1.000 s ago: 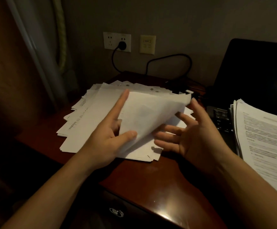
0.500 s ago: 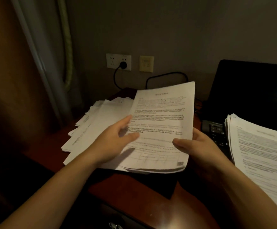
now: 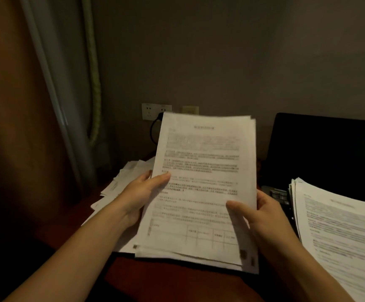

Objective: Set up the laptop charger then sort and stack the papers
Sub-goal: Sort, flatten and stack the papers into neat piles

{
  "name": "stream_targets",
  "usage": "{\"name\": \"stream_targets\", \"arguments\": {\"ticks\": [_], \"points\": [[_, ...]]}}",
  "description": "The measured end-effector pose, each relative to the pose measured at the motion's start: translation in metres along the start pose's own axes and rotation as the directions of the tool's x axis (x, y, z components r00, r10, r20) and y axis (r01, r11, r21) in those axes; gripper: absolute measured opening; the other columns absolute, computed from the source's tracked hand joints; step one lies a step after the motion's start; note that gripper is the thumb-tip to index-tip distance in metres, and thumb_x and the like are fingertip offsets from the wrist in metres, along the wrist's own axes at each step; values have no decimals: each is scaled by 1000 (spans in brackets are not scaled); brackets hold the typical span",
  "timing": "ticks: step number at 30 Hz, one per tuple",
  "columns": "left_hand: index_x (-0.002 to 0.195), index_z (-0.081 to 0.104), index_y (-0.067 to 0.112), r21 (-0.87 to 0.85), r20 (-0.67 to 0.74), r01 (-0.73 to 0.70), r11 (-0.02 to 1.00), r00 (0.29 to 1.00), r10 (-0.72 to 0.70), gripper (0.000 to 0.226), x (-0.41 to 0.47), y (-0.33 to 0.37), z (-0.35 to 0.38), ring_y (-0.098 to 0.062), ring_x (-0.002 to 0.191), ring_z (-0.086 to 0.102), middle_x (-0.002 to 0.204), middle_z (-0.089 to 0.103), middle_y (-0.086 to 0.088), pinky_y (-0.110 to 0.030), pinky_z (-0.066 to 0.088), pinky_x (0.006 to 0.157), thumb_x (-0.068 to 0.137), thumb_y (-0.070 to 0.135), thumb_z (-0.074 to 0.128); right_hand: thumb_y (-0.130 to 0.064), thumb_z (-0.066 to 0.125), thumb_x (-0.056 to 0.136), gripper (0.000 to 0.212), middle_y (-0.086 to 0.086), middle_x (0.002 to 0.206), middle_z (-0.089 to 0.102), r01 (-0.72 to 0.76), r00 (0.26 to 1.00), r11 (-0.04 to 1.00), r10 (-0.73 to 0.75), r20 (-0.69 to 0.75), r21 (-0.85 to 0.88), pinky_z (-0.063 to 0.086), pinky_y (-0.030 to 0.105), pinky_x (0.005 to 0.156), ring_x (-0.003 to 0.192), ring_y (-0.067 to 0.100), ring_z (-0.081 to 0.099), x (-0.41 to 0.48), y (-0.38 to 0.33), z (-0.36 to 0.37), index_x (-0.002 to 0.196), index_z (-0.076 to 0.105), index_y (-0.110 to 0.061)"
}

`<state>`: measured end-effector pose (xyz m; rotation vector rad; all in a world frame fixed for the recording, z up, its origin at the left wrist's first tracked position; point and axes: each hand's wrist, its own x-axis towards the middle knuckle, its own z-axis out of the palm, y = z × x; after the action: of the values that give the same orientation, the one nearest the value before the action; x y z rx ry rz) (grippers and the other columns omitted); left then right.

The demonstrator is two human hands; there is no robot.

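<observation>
Nothing legible. The sheaf of papers [image 3: 201,182] at centre frame has a printed top pg w/ a title line up top, paragraphs below and a table w/ small squares at the btm corners, all too blurred to read. The stack of papers [image 3: 340,232] at lower right has a heading and text lines, also unreadable.

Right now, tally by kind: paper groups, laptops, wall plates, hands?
Paper groups: 3 (held sheaf, loose pile on the desk, right stack)
Laptops: 1 (open laptop)
Wall plates: 2 (white socket plate, beige plate)
Hands: 2 (left hand, right hand, both gripping the held sheaf)
Total: 8
</observation>
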<state>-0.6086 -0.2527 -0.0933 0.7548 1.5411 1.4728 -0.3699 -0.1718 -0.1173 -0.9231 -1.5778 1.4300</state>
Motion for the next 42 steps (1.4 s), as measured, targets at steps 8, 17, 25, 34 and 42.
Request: {"name": "stream_targets", "arguments": {"ticks": [8,17,25,34,42], "points": [[123,62,25,-7,-9,32,999,999,-32,37,1,-17,9,-30,96,75,108,76,-7,-54,58,89,94,2,63,-28,67,94,23,3,82,75,-12,988,967,-28,-154,-255,55,21,48,65,10,74,7,14,-5,89,63,-6],[138,50,39,82,-108,-418,905,898,425,53,-12,5,18,-16,111,68,119,71,10,-50,58,92,95,13,65,-30,46,103,25,-15,87,73,324,922,931,-351,-166,-170,58,19,57,77,4,72,0,1,0,92,65,-20],[139,41,44,83,-86,-648,757,752,653,58,-30,19,33,-7,106,69,119,67,11,-28,61,73,96,9,59,-25,49,101,10,-17,100,67,443,869,897,-429,-245,1,55,13,67,92,0,67,-3,-8,1,108,55,-29],[124,35,65,146,-116,-659,738,729,674,55,-35,-11,38,-9,110,68,124,63,13,-33,62,79,89,31,61,-35,58,87,24,-20,105,65,494,849,869,-486,-207,-17,57,15,69,99,2,68,-6,-6,7,108,49,-28],[114,54,36,172,-135,-583,794,785,605,30,-31,-33,34,-4,100,69,105,69,23,-25,61,73,84,43,57,-36,69,81,30,-8,101,71,495,837,868,-470,-278,22,59,20,64,93,9,72,-8,-8,2,104,55,-24]]}}
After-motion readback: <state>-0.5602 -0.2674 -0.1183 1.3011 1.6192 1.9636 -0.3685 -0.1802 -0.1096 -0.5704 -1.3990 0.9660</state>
